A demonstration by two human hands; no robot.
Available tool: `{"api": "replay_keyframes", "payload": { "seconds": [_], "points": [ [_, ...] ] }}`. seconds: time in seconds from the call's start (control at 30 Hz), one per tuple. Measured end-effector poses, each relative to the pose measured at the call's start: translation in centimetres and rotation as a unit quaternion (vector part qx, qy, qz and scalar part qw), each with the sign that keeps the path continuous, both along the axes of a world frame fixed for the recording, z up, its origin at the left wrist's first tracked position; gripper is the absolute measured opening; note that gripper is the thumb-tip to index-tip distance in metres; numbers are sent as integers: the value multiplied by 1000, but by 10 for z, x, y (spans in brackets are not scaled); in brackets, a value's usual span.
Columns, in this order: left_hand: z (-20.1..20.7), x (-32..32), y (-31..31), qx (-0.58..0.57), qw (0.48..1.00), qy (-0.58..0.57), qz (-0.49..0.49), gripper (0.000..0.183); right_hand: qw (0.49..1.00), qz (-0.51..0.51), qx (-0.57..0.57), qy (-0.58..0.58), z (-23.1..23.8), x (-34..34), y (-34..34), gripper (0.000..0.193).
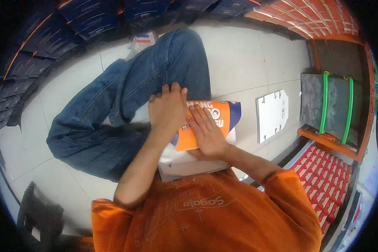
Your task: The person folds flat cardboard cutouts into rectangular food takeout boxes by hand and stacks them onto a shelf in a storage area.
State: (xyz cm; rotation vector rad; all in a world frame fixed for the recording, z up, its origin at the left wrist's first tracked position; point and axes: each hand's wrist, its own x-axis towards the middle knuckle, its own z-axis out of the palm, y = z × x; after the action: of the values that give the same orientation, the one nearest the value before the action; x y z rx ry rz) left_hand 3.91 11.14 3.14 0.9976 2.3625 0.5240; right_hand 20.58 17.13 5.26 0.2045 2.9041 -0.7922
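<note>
On my lap lies an orange and dark-blue printed carton (222,110), flattened, with white board (168,156) under it. My right hand (208,135) rests flat on the orange face, its fingers stretched out toward the far left. At the carton's far left corner is my left hand (169,112), back up, with its fingers bent over the edge and closed on it. That corner and the left fingertips are partly hidden by the hand. The two hands are close together, the right one nearer to me.
White die-cut boards (272,115) lie on the tiled floor to the right. Beyond them stands an orange frame (367,105) with green bars (324,103). Red-and-white folded pieces (323,180) lie at the near right. Dark-blue cartons (88,19) are stacked along the far left.
</note>
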Motion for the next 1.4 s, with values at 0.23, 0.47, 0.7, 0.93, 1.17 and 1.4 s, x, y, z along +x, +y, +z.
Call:
{"api": "replay_keyframes", "payload": {
  "seconds": [0.23, 0.47, 0.7, 0.93, 1.17, 1.4],
  "points": [
    [-15, 17, -12, 53, 995, 72, 43, 21, 964, -254, -8, -78, 14, -19, 57, 51],
    [-37, 17, -16, 194, 978, 57, 45, 15, 966, -235, 100, -39, -38, -5, 68, 58],
    [-22, -8, -18, 269, 947, -131, 114, 25, 926, -241, -254, -144, -3, -23, 114, 67],
    [1, -86, -8, 279, 808, -495, -158, 76, 886, -212, -410, 33, -47, 86, 208, 87],
    [-46, -81, -25, 310, 778, -498, 226, 49, 879, -426, -193, 97, 19, -22, 142, 47],
    [-35, -128, -23, 316, 707, -527, 350, 48, 826, -265, -474, 151, 7, -91, 159, 57]
  ]
}}
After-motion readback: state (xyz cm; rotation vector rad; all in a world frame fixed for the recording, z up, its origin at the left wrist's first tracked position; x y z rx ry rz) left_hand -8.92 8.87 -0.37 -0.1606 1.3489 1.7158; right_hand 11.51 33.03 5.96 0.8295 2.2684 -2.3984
